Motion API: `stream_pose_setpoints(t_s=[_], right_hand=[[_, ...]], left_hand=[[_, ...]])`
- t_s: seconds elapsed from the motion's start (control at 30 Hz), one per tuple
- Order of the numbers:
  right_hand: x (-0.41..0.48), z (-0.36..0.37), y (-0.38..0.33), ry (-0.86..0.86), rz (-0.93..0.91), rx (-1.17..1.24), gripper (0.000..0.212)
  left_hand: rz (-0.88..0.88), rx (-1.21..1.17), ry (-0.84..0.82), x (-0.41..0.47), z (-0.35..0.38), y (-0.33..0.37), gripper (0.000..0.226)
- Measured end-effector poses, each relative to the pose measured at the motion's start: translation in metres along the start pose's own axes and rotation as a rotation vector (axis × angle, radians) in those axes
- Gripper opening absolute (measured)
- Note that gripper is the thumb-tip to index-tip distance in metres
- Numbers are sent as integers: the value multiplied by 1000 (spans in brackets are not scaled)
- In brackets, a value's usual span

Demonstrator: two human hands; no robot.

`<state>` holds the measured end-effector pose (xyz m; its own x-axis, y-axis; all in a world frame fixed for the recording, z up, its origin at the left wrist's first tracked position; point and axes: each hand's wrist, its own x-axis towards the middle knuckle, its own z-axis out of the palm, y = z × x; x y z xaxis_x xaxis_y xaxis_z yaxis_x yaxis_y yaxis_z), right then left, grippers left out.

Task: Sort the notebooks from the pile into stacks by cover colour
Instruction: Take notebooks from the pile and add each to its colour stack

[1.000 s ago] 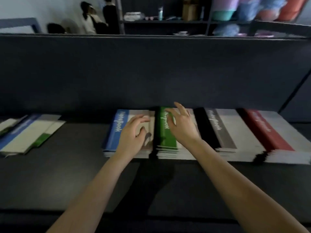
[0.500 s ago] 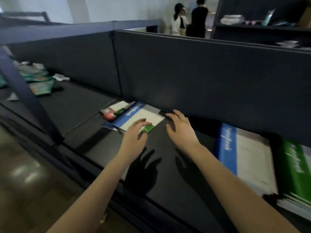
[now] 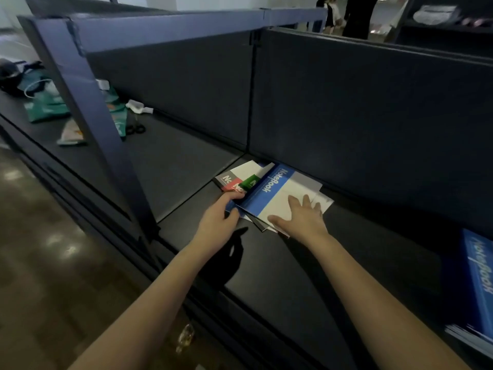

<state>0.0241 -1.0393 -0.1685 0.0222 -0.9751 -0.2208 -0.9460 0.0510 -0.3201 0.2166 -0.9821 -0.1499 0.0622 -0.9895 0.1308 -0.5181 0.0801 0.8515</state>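
Observation:
A small loose pile of notebooks lies on the dark shelf (image 3: 333, 263) against the back panel. On top is a blue-spined notebook (image 3: 272, 192) with a white cover. Under it peek a green one (image 3: 249, 181), a red one (image 3: 232, 186) and a grey one (image 3: 223, 179). My left hand (image 3: 220, 218) grips the near-left edge of the blue notebook, thumb on top. My right hand (image 3: 301, 216) lies flat with spread fingers on its white cover. At the far right edge stands the sorted blue stack (image 3: 477, 284).
A blue metal upright (image 3: 93, 113) of the shelf frame stands left of the pile. Beyond it the shelf holds teal bags (image 3: 45, 105), scissors (image 3: 136, 128) and crumpled paper (image 3: 138, 106). People stand in the background at the top right (image 3: 346, 14). Brown floor lies below left.
My view swung left from the sorted stacks to the loose pile. Both hands reached forward onto the blue notebook; the left hand now grips its edge and the right presses on its cover.

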Motion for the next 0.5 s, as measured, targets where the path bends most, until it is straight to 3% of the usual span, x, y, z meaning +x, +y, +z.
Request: stream_pose_setpoints(t_s=[0.27, 0.5], right_hand=[[34, -28, 14, -67, 147, -18, 112], [45, -28, 21, 6, 149, 36, 100]], left_hand=[[-77, -47, -230, 35, 12, -8, 49], [-103, 152, -418, 53, 27, -13, 84]])
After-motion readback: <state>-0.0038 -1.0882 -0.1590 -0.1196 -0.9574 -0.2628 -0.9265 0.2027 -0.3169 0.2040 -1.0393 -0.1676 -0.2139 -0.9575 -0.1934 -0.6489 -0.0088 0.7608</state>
